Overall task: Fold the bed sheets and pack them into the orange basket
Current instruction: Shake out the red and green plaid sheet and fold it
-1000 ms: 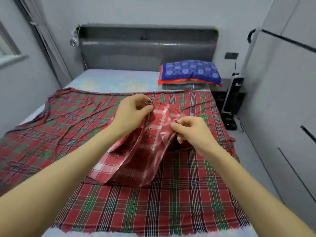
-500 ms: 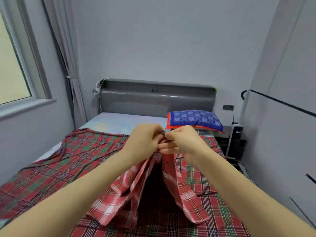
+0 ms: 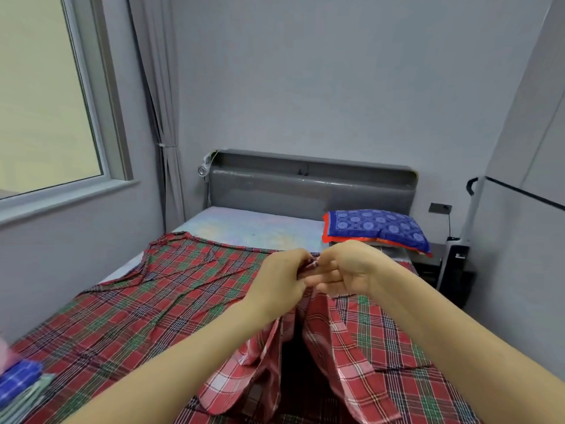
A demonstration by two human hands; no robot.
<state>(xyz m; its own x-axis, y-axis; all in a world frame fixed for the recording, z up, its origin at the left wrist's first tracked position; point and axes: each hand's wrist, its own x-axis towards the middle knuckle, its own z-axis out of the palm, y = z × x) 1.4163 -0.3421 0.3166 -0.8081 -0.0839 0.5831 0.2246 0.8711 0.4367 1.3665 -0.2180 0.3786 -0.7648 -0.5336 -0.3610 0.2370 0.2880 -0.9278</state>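
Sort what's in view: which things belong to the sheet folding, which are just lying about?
Job: red plaid sheet, pinched by left hand and right hand; perhaps the folded cloths at lower left. Orange basket not in view.
Lying about: blue pillow, curtain, grey headboard.
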